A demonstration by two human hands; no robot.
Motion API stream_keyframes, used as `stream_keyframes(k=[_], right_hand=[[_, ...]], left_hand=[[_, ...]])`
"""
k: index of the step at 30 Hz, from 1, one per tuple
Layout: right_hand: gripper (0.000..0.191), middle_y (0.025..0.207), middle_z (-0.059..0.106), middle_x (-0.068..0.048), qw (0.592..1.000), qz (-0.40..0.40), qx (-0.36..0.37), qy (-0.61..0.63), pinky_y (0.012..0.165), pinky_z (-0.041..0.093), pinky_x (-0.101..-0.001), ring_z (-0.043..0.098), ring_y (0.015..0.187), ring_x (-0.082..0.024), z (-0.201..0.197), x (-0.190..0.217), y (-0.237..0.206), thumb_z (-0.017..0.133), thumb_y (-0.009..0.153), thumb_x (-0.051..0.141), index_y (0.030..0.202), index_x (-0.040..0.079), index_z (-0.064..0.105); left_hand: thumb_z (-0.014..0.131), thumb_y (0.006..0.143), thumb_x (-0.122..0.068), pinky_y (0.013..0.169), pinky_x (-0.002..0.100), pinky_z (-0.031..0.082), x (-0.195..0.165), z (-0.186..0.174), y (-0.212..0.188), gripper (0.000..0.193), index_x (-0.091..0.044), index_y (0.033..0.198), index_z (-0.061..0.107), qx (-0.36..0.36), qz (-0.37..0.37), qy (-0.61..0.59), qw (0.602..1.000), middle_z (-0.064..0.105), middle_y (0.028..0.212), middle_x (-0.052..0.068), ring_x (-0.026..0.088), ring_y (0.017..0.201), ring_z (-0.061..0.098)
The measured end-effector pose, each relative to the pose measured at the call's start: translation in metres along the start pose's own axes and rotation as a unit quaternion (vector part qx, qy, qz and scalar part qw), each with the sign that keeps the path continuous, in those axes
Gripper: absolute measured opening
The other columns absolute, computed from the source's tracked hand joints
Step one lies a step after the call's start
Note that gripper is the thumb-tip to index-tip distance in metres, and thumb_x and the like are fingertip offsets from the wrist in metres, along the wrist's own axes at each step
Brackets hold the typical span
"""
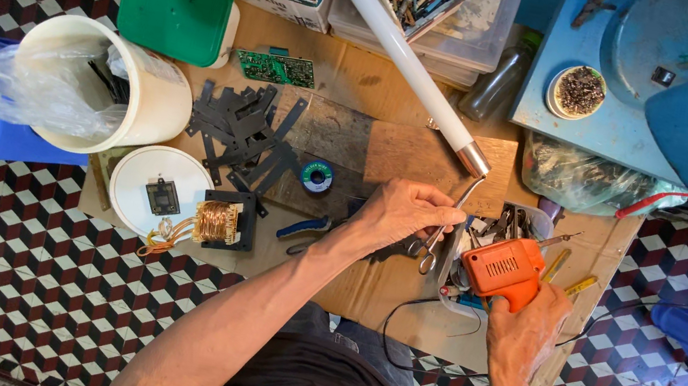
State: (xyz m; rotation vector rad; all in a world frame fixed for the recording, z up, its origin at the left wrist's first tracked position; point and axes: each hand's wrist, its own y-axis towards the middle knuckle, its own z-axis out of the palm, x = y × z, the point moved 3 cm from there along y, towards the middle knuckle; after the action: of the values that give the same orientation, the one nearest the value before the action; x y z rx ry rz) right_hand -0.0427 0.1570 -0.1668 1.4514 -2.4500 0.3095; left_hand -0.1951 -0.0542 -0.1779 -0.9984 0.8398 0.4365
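We see the left hand [402, 213] pinching pliers [440, 238], the right hand [527, 329] clasping an orange solder gun [502, 270]; a white tub [146, 83] holds plastic.

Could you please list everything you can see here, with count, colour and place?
soldering gun: one, orange, gripped in right hand
tweezers: one, metal, held in left hand
fluorescent tube: one, white, slanting across the board
solder spool: one, teal, centre of the board
metal strips: many, dark grey, piled left of the spool
coil: one, copper, on black frame
circuit board: one, green, above the strips
bucket: one, cream, left, plastic bag inside
lid: one, green, upper left
left hand: one, at centre
right hand: one, lower right
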Motion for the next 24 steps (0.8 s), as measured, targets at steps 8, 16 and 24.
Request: stream_keyframes(k=[8,16,24], right_hand=[[0.051,0.124,0.056,-0.021,0.980,0.073,-0.013,0.184,0.088,0.052,-0.0417,0.062,0.101,-0.032,-0.051,0.006,-0.025,0.079,0.083,0.010,0.128,-0.002,0.058],[0.024,0.087,0.067,-0.011,0.799,0.137,0.015,0.585,0.064,0.059,-0.0332,0.067,0.072,-0.018,-0.055,0.061,-0.023,0.069,0.095,0.007,0.117,-0.001,0.063],[0.016,0.078,0.068,-0.006,0.867,0.145,0.064,0.473,0.065,0.060,-0.0317,0.067,0.068,-0.015,-0.044,0.059,-0.019,0.066,0.096,0.012,0.109,0.003,0.064]], left_hand=[[0.080,0.085,-0.032,0.063,0.022,0.056,-0.001,-0.002,-0.005,0.035,-0.001,0.101,0.077,0.012,0.015,-0.004,1.000,0.077,0.085,0.004,0.008,0.071,0.069],[0.079,0.085,-0.033,0.064,0.020,0.055,0.002,-0.001,-0.003,0.036,-0.002,0.104,0.077,0.009,0.006,0.012,1.000,0.078,0.089,0.002,0.006,0.076,0.070],[0.079,0.085,-0.031,0.063,0.020,0.054,0.007,0.003,0.002,0.033,-0.002,0.102,0.078,0.000,-0.007,0.001,1.000,0.077,0.086,0.002,0.007,0.074,0.070]])
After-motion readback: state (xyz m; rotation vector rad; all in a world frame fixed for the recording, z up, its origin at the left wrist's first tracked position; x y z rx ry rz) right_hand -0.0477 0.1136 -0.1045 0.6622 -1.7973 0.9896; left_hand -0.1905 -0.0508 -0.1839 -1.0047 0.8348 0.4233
